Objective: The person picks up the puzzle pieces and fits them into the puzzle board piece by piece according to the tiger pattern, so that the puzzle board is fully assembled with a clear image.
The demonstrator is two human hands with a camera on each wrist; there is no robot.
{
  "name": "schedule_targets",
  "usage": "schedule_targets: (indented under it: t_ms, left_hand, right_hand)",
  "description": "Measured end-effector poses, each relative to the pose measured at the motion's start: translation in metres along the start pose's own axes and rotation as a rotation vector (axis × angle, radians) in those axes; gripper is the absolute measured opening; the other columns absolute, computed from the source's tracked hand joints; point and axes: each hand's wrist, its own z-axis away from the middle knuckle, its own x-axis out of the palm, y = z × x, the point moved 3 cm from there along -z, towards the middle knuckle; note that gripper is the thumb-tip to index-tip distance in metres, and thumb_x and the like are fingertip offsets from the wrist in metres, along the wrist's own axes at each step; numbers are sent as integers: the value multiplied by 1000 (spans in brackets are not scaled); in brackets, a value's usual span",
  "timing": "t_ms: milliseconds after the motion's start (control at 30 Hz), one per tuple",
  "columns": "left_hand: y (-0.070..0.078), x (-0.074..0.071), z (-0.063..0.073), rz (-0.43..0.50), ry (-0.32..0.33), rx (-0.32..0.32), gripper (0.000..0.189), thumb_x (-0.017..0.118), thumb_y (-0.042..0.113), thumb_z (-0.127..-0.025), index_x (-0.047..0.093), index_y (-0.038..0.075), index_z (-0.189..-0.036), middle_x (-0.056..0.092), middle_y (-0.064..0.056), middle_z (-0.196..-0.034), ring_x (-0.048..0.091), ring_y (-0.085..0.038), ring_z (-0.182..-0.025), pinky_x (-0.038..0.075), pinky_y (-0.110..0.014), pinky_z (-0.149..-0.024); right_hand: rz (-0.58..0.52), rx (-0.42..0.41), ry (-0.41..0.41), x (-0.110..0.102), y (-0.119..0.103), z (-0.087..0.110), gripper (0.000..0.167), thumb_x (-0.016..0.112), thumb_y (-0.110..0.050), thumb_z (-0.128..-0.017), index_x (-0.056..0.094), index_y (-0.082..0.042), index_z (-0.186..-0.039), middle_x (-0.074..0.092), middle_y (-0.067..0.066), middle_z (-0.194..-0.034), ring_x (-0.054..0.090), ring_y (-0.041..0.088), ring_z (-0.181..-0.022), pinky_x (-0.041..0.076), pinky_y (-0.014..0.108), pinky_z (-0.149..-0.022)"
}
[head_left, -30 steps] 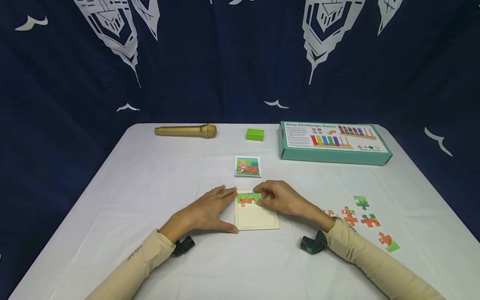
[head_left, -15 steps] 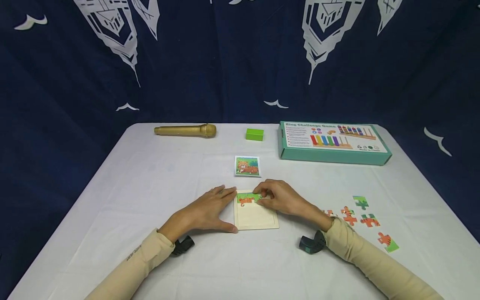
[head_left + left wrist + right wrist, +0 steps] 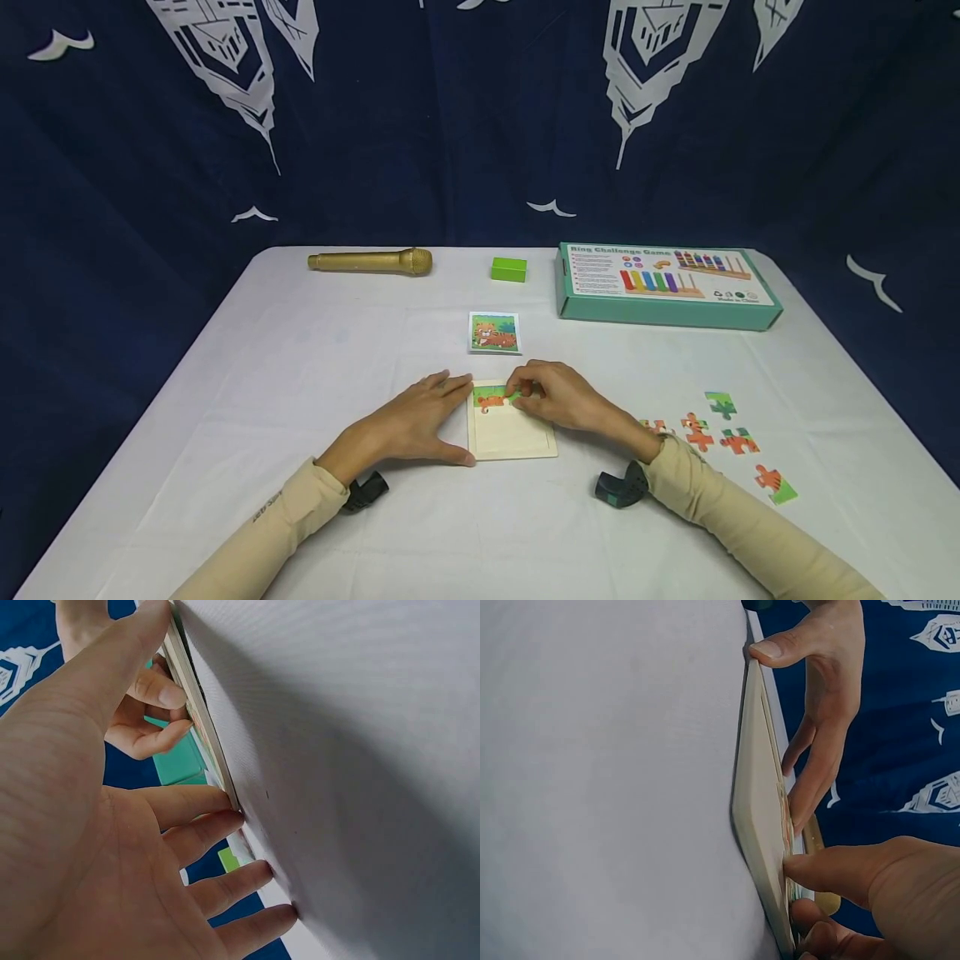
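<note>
A shallow cream puzzle tray (image 3: pixel 513 439) lies flat on the table, with orange-and-green jigsaw pieces (image 3: pixel 490 397) along its far left part. My left hand (image 3: pixel 408 423) rests beside the tray, fingers extended; thumb and index finger touch its left edge in the left wrist view. With thumb and fingertips, my right hand (image 3: pixel 561 398) pinches a green jigsaw piece (image 3: pixel 513 396) at the tray's top row, mostly hidden by the fingers. Just beyond the tray stands a tiger picture card (image 3: pixel 495 333). Several loose jigsaw pieces (image 3: pixel 739 441) lie to the right, one partly behind the right wrist.
At the back are a gold microphone (image 3: pixel 371 262), a green block (image 3: pixel 508 269) and a teal Ring Challenge Game box (image 3: pixel 667 287). A white cloth covers the table (image 3: pixel 322 333). A dark blue patterned curtain (image 3: pixel 450 108) hangs behind it.
My right fingertips have shifted very slightly left over the tray's top row, along with the green piece. The left hand keeps its place at the tray.
</note>
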Motion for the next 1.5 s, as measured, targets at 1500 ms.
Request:
schedule_targets:
  t_ms: [1500]
  left_hand:
    - [0, 0, 1, 4, 7, 16, 104, 69, 66, -74, 30, 6, -150, 25, -2, -158, 18, -32, -145, 20, -46, -116]
  right_hand:
    - [-41, 341, 181, -141, 111, 146, 44, 65, -25, -92, 55, -8, -131, 53, -6, -128, 52, 4, -105, 44, 17, -77]
